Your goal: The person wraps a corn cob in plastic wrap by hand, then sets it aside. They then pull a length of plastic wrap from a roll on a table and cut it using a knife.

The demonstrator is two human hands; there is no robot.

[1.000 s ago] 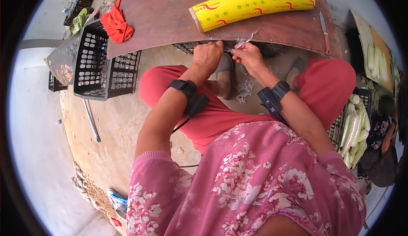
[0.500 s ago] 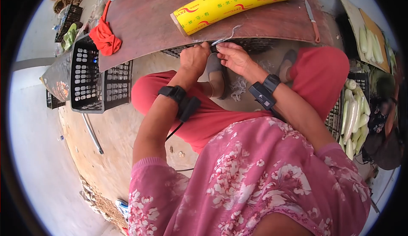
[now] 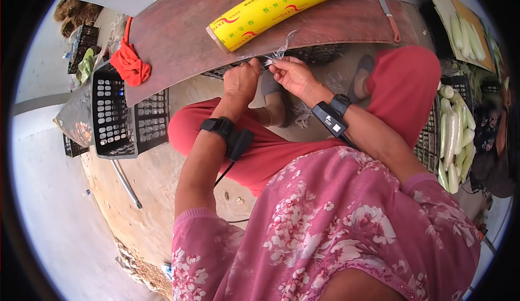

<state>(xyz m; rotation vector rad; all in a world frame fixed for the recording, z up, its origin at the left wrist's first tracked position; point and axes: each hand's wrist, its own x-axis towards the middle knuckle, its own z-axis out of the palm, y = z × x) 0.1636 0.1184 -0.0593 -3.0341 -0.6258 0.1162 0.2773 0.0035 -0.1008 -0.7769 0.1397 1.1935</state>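
Observation:
Both my hands are close together at the near edge of a reddish-brown table [image 3: 179,41]. My left hand [image 3: 242,80] is closed, its fingertips pressed near a thin strand of clear film. My right hand [image 3: 292,75] pinches a crumpled strip of clear plastic film [image 3: 283,46], whose loose end trails up onto the tabletop. A large yellow roll of film [image 3: 287,9] with red and green print lies across the table just beyond my hands. Whether the strand runs from one hand to the other is too small to tell.
A knife [image 3: 388,15] with a reddish handle lies at the table's right. A red cloth [image 3: 130,65] hangs over the left corner, beside a black crate [image 3: 151,114]. Pale green long vegetables [image 3: 454,138] fill a crate at right; more lie on a board [image 3: 441,14].
The view has shifted, moving the table and roll left and up in the picture. My right fingers have come nearer together around the film, and both hands remain at the table edge.

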